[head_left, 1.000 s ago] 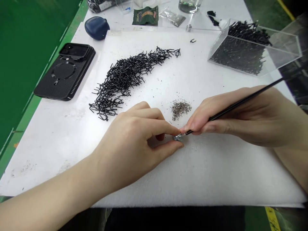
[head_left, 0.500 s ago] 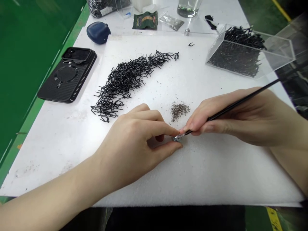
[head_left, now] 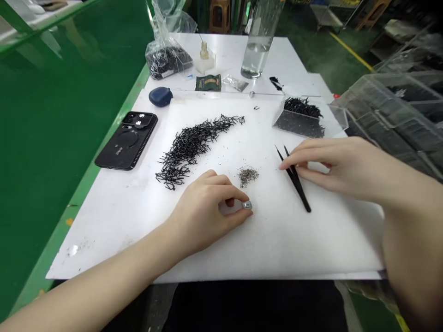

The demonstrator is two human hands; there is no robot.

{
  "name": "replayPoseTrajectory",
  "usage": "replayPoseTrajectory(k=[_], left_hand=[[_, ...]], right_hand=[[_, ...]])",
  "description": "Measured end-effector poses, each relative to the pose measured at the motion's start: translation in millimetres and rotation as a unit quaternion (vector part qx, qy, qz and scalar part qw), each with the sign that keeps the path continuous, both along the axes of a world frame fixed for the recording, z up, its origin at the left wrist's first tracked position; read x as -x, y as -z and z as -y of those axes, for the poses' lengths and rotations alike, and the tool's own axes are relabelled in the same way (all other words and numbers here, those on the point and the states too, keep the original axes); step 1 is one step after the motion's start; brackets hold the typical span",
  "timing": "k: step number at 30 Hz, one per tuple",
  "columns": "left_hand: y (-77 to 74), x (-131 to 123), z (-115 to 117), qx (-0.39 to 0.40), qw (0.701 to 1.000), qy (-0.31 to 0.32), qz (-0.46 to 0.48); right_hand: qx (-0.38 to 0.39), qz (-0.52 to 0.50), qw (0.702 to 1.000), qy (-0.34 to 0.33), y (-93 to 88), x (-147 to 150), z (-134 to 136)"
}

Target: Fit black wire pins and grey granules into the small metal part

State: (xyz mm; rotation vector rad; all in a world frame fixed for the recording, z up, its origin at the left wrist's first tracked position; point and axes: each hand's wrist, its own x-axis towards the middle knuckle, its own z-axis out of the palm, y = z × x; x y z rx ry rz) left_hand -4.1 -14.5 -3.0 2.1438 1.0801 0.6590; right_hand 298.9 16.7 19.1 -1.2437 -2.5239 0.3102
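Between thumb and index finger, my left hand [head_left: 207, 203] pinches a small silvery metal part [head_left: 247, 205] just above the white work surface. On the right, the fingers of my right hand [head_left: 328, 161] close round black tweezers [head_left: 296, 184], near their tips. These two tips point away from me and stand apart, while the joined end points toward me. A little pile of tiny metal bits [head_left: 248, 176] lies just beyond the metal part. Farther left spreads a heap of black forked pieces [head_left: 194, 143]. One loose black piece [head_left: 256, 108] lies apart from it.
A black phone [head_left: 128, 138] and a dark blue rounded object [head_left: 161, 96] are at the left. A clear tray [head_left: 297, 127] of black pieces stands back right. Behind are a tall glass of liquid [head_left: 254, 64], a green packet [head_left: 208, 83] and a plastic bag [head_left: 164, 60].
My right hand has moved right, away from the metal part. Earlier it held a thin black tool against that part; now its fingers are on tweezers. The view has tilted up.
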Motion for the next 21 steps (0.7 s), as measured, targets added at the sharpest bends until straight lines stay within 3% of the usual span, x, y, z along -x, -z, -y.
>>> replayPoseTrajectory(k=[5, 8, 10, 15, 21], left_hand=[[2.9, -2, -1, 0.006, 1.000, -0.004, 0.012], [4.1, -2, -2, 0.012, 1.000, 0.000, 0.014], [4.0, -1, -1, 0.014, 1.000, 0.003, 0.012], [6.0, 0, 0, 0.020, 0.999, 0.025, -0.008], [10.0, -2, -1, 0.027, 0.997, 0.053, -0.047]], right_hand=[[0.016, 0.033, 0.999, 0.000, -18.3, 11, 0], [0.001, -0.010, 1.000, 0.011, -35.2, 49, -16], [0.039, -0.042, 0.998, -0.001, -39.7, 85, -33], [0.091, -0.013, 0.996, 0.015, -22.8, 151, -73], [0.157, 0.004, 0.987, 0.023, -7.0, 154, -81]])
